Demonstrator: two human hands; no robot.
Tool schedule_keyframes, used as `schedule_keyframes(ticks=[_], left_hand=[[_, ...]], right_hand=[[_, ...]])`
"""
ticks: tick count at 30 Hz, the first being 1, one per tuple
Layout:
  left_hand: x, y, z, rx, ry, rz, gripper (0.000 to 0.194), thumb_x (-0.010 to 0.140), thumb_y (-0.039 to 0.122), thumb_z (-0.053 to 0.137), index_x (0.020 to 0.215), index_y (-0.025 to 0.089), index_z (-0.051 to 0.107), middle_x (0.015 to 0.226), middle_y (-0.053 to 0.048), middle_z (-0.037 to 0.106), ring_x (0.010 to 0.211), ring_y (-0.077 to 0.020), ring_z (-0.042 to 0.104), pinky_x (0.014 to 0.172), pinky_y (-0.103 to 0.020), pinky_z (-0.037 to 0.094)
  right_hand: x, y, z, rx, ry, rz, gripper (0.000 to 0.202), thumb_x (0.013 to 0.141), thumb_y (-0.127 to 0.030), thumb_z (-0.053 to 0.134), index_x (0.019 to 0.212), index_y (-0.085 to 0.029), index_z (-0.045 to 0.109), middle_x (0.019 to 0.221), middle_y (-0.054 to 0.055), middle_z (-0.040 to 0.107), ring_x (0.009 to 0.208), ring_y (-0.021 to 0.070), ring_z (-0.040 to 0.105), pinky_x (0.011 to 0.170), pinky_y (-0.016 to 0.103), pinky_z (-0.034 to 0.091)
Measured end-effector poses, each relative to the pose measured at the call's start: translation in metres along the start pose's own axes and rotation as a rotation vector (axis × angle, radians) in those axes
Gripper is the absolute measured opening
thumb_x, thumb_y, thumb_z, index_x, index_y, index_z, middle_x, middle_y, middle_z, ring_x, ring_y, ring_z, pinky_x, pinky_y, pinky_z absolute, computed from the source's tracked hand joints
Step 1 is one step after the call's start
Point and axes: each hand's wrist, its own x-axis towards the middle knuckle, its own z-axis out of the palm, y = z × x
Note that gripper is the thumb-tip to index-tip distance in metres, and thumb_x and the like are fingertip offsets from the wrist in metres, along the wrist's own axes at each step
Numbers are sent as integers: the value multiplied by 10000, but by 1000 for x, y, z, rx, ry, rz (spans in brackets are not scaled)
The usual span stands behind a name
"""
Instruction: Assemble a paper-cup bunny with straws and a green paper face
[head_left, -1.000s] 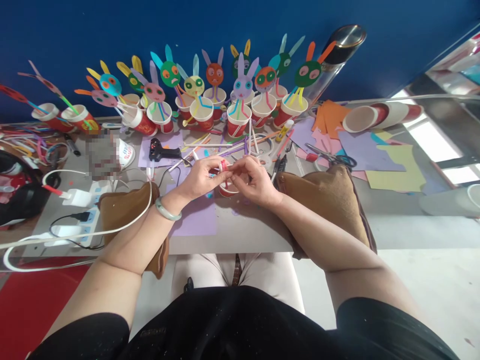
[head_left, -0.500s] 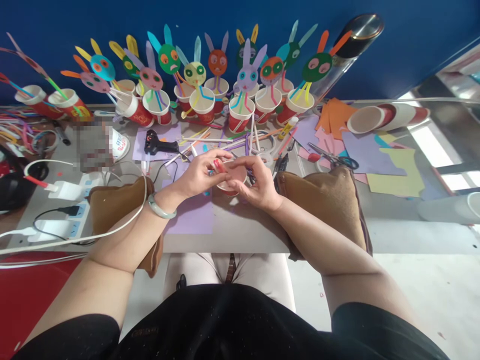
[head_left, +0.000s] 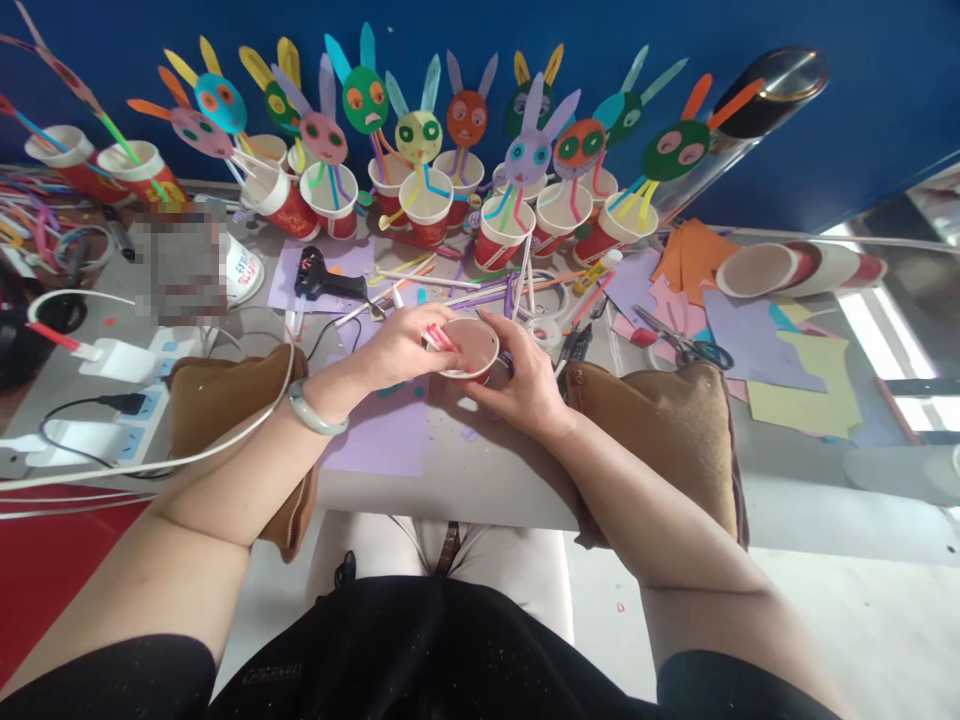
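In front of me a paper cup (head_left: 480, 345) is tilted with its mouth towards me, and a small dark spot shows on its inner wall near the right rim. My right hand (head_left: 529, 385) curves around the cup's right side, fingers behind and thumb below. At the cup's left rim, my left hand (head_left: 409, 350) is closed on a small red-and-white strip (head_left: 442, 338); its exact kind I cannot make out. Beneath my left wrist lies a purple paper sheet (head_left: 379, 430).
Several red cups with paper rabbit figures (head_left: 502, 240) line the blue wall. A black glue gun (head_left: 326, 278), loose straws (head_left: 480, 292), scissors (head_left: 686, 345) and coloured paper (head_left: 765, 335) lie around. Brown cushions (head_left: 660, 430) flank my forearms; cables (head_left: 187, 470) cross the left side.
My right fingers have moved off the cup's mouth to its outer right side, so more of the inside shows. The whole view has shifted, with the cups now farther right.
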Motion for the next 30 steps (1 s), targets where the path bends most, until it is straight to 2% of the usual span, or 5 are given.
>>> schedule_keyframes(ticks=[4, 12, 19, 26, 30], left_hand=[[0, -3, -4, -8, -49, 12, 209, 753, 334, 918, 821, 184, 790, 1064, -84, 810, 973, -232, 769, 866, -335, 608], [-3, 1, 8, 76, 156, 126, 121, 779, 170, 836, 749, 188, 720, 1159, -90, 803, 1080, -234, 766, 990, -371, 618], [-6, 4, 17, 27, 227, 70, 71, 836, 177, 821, 832, 186, 750, 1227, -86, 797, 1129, -229, 765, 1054, -372, 616], [-7, 4, 25, -17, 271, 27, 129, 829, 189, 861, 899, 198, 754, 1253, -85, 802, 1135, -227, 769, 1028, -362, 630], [-7, 2, 27, -19, 285, 38, 169, 801, 180, 884, 907, 200, 754, 1242, -76, 808, 1127, -233, 773, 1009, -380, 639]], right_hand=[[0, 0, -1, -13, -28, -23, 807, 879, -595, 794, 1555, -243, 528, 1484, 180, 700, 1242, 379, 729, 1065, 569, 610], [-3, 1, 3, 26, -18, 8, 878, 828, -624, 857, 1556, -253, 535, 1500, 180, 694, 1331, 388, 705, 1116, 571, 598], [-7, -7, 7, 145, 19, 126, 975, 809, -521, 908, 1607, -263, 411, 1420, 171, 734, 1257, 334, 757, 1053, 487, 634], [-11, -11, 8, 64, 59, 141, 804, 775, -572, 923, 1405, -287, 512, 1335, 147, 757, 1139, 335, 793, 924, 471, 664], [-12, -11, 8, 14, 56, 104, 763, 809, -600, 894, 1404, -289, 532, 1302, 141, 761, 1109, 327, 794, 903, 471, 676]])
